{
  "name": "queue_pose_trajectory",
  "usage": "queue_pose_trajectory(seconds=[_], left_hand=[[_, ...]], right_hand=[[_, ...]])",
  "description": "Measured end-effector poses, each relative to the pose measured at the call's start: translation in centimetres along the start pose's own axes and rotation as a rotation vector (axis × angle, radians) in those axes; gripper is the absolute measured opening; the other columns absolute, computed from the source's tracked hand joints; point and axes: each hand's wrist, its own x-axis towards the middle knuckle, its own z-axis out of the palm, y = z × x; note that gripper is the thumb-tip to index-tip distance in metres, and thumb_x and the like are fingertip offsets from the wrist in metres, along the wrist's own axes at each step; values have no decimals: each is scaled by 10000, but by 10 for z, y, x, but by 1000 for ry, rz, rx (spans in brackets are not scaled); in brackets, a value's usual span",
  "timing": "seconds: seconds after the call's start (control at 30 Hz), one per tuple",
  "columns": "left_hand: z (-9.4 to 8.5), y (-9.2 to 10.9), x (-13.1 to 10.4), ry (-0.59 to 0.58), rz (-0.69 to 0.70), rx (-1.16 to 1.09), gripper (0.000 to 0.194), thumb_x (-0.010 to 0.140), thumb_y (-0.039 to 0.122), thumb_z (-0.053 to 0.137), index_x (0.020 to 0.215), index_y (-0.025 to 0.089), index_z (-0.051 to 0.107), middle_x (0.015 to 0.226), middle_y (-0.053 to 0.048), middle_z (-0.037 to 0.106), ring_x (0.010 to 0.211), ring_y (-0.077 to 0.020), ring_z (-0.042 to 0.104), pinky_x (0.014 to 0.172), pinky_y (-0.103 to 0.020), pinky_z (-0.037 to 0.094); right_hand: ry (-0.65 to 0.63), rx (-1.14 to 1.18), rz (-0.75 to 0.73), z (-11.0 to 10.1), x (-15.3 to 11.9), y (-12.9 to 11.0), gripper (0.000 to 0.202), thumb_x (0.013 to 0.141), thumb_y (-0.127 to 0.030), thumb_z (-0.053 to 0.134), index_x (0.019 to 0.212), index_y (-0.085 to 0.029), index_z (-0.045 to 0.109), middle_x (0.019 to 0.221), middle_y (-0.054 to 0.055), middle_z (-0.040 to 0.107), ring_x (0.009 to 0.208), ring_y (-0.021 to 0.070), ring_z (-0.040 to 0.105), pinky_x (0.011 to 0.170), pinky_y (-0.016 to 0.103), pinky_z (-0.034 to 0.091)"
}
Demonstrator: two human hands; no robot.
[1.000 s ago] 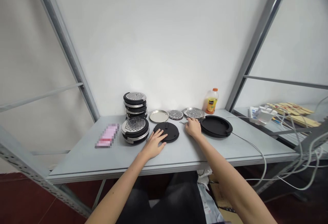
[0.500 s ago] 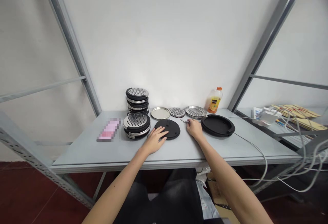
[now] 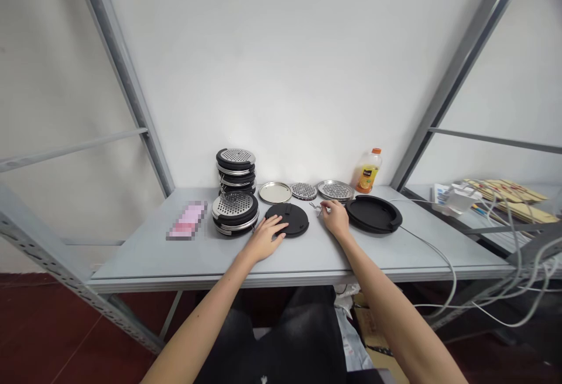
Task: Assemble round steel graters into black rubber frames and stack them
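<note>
My left hand (image 3: pixel 264 236) lies flat with its fingers spread over the lower left of a round black plastic disc (image 3: pixel 295 217). The disc rests on the table and has a short raised bar near its top. Beside it, my right hand (image 3: pixel 336 218) has thumb and fingers together on a small bent metal wire clip (image 3: pixel 315 205), close to the tabletop; part of the clip is hidden by the fingers. Just right of that hand sits a larger black round tray (image 3: pixel 373 214) with a raised rim.
Left of the disc are stacked graters with black rims (image 3: pixel 235 211) and a taller stack (image 3: pixel 236 164) behind. Along the wall lie a plain metal plate (image 3: pixel 275 192), a small grating disc (image 3: pixel 304 191), a larger one (image 3: pixel 335 189) and a juice bottle (image 3: pixel 367 171). White cables (image 3: pixel 452 278) hang at right.
My right hand has lifted and turned slightly, so more of the wire at its fingertips shows. My left hand stays on the black disc.
</note>
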Motion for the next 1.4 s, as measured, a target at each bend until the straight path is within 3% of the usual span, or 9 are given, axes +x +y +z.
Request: queue_pose_trajectory(seconds=[0.3,0.4,0.53,0.63,0.73,0.9,1.07,1.23,1.4], left_hand=[[0,1,-1,15,-3,5,377,915,289,502,1286,280,563,1430,-50,476,1362,-233,380,1142,-494,262],[0,2,-2,33,4,-4,370,909,285,515,1275,279,574,1421,-53,487,1355,-238,390,1137,-498,272],[-1,3,-2,43,4,-14,366,904,284,526,1265,276,583,1411,-59,498,1346,-243,404,1136,-501,277],[-1,3,-2,44,5,-11,365,908,285,518,1267,274,580,1415,-58,493,1352,-237,396,1140,-497,270],[-2,2,-2,46,6,-5,367,907,282,517,1270,277,576,1416,-56,492,1351,-236,398,1137,-498,273],[-2,9,-4,44,29,73,368,913,274,498,1273,250,571,1402,-68,508,1339,-237,412,1130,-483,291],[-7,17,4,86,147,227,328,888,259,512,1190,210,627,1242,-92,628,1210,-250,531,1132,-481,274],[-12,8,18,88,190,182,363,818,365,616,1144,210,652,1200,-97,632,1154,-270,551,1033,-437,416],[-2,4,16,84,185,160,349,874,325,542,1190,202,622,1250,-102,608,1204,-263,521,1051,-439,408]], right_hand=[[121,254,244,-13,-4,-14,310,855,-380,463,1007,-181,646,856,80,718,664,190,607,680,295,435],[122,506,250,-11,1,-24,426,847,-502,466,1024,-151,631,777,84,704,581,175,586,624,299,454],[-24,955,388,-2,12,-46,495,748,-613,566,938,-160,623,720,64,674,523,159,597,524,286,465],[-122,1239,460,5,14,-59,372,707,-510,640,891,-188,626,804,76,700,682,202,682,665,339,541],[-163,1393,430,9,8,-61,299,719,-434,581,880,-192,647,862,98,721,824,242,700,832,411,538],[-179,1373,418,16,-1,-55,329,717,-455,594,895,-189,670,893,104,722,889,256,687,872,431,525],[-82,1198,393,24,-2,-50,435,537,-337,816,918,-178,677,941,80,704,924,229,652,867,394,510],[-65,1212,447,23,-2,-47,431,542,-336,812,923,-191,674,911,68,703,889,215,657,814,369,515],[-143,1242,466,16,-3,-50,469,556,-328,811,987,-210,668,939,68,720,902,217,667,745,323,516]])
